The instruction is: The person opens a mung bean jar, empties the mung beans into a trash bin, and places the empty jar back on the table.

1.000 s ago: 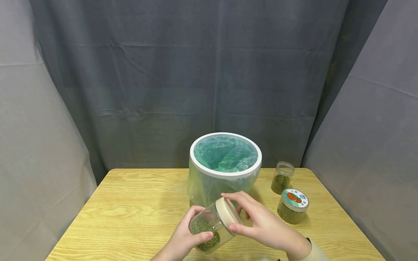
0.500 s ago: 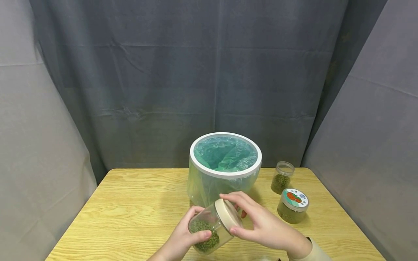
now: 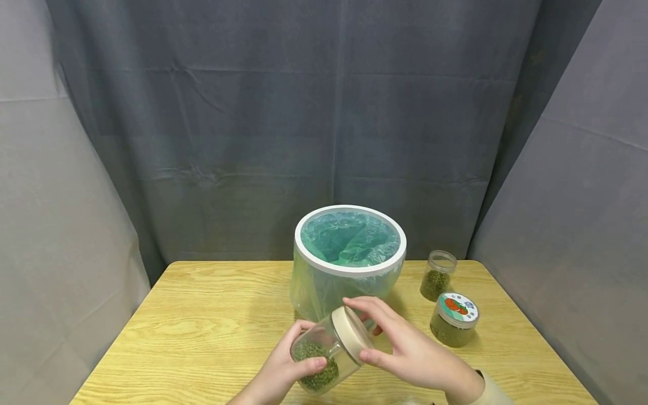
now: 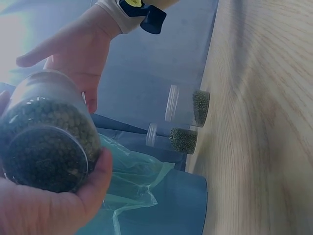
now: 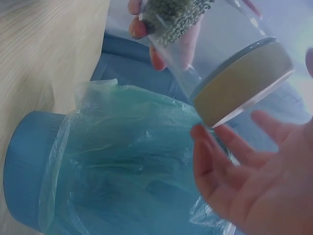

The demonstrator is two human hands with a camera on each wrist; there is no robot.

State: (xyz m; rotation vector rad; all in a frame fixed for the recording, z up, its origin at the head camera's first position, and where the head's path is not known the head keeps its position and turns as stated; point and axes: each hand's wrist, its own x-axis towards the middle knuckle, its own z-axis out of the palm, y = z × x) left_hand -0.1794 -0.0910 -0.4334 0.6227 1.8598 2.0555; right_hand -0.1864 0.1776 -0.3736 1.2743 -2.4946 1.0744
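A: The storage jar sits a touch further left than a second ago, the right thumb a touch further right.
B: And the hands?
A: The left hand grips the jar's body, holding it tilted above the near part of the table. The right hand spans the lid, index fingertip and thumb pinching opposite edges.
B: How far along?
A: The lid is seated, with green grains, mung beans by their look, inside. I judge the lid work unfinished; whether it is tightening or loosening, I can't tell.
B: Materials?
A: Smooth, clear cylindrical walls; a flat, round, matte cream lid with a grey band beneath.
B: Further back?
A: On pale wood grain, a squat clear jar, its round label showing red fruit. Behind it, a slimmer jar of green grains; whether lidded, I can't tell. Leftward, a wastebasket with a smooth white ring and a crinkled, translucent green bag. Last, a creased grey curtain
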